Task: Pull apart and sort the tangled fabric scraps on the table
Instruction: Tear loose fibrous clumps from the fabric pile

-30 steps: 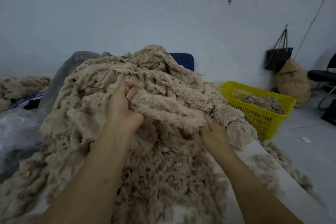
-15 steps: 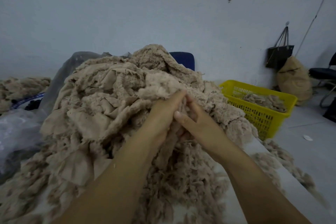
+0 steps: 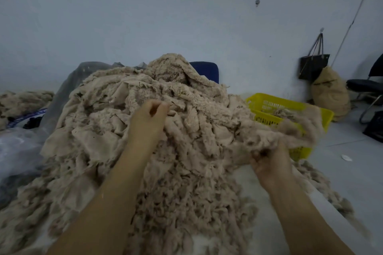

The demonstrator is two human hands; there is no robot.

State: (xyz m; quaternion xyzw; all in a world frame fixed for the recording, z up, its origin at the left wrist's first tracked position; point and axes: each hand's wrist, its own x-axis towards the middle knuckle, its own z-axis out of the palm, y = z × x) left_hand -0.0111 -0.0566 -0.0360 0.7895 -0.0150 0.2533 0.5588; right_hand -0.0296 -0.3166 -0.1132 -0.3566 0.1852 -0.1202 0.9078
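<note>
One heap of beige scraps [image 3: 128, 130] on white table [image 3: 259, 234]. Two hands: left hand [image 3: 149, 118] pinching fabric near heap's top, fingers closed; right hand [image 3: 269, 161] clamped on one fluffy scrap [image 3: 290, 130] — held in front of one yellow basket [image 3: 269, 101], which contains more scraps.

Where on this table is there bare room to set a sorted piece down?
Only the white strip of table between the fabric heap and the right hand, and the near edge below it. Everything left of that is buried in scraps. The yellow basket has room too.
</note>
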